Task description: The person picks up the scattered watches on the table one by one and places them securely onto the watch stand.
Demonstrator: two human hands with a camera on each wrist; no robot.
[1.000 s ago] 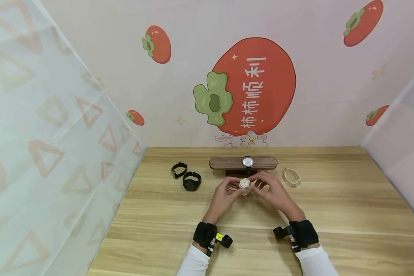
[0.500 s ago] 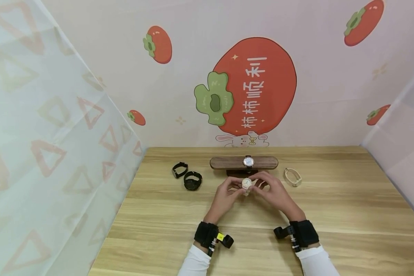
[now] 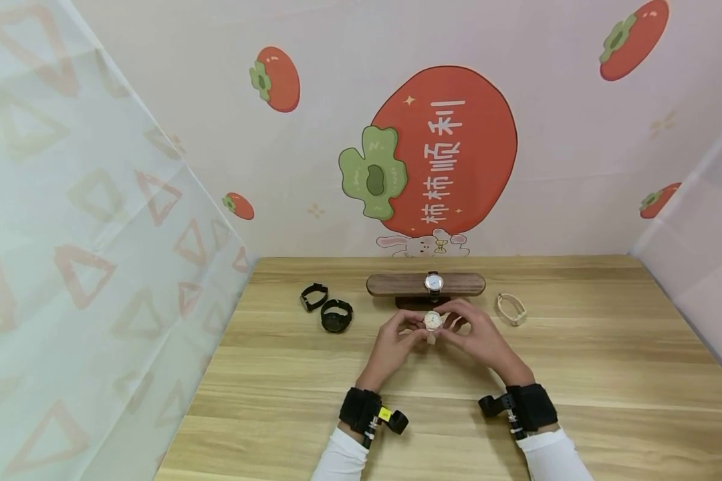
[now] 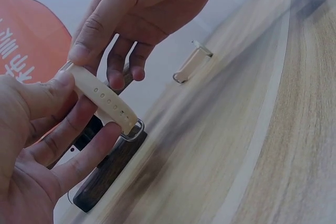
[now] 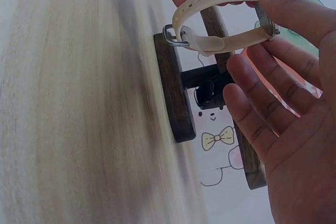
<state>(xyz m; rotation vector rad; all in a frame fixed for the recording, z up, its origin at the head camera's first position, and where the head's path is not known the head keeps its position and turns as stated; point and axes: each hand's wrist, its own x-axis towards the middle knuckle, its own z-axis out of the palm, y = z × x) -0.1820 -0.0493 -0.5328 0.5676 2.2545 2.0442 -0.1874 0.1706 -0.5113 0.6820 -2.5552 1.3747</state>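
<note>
A wristwatch with a cream strap and pale dial (image 3: 432, 321) is held up in front of the display stand, pinched from both sides. My left hand (image 3: 394, 339) grips one side of its case between thumb and fingers. My right hand (image 3: 480, 336) pinches the opposite side. In the left wrist view the punched strap (image 4: 102, 93) hangs down with its metal buckle at the bottom. The right wrist view shows the strap (image 5: 242, 41) as a fastened loop, the buckle (image 5: 176, 36) at its far end.
Behind the hands stands a dark wooden watch stand (image 3: 391, 285) bearing a white-dial watch (image 3: 434, 282) with a dark strap. Two black watches, one (image 3: 315, 297) behind the other (image 3: 336, 316), lie to the left. Another cream-strapped watch (image 3: 511, 310) lies right of the stand.
The held watch has shifted slightly right and turned, its dial now facing up toward the head camera more squarely. Both hands keep their hold; the other watches stay put.
</note>
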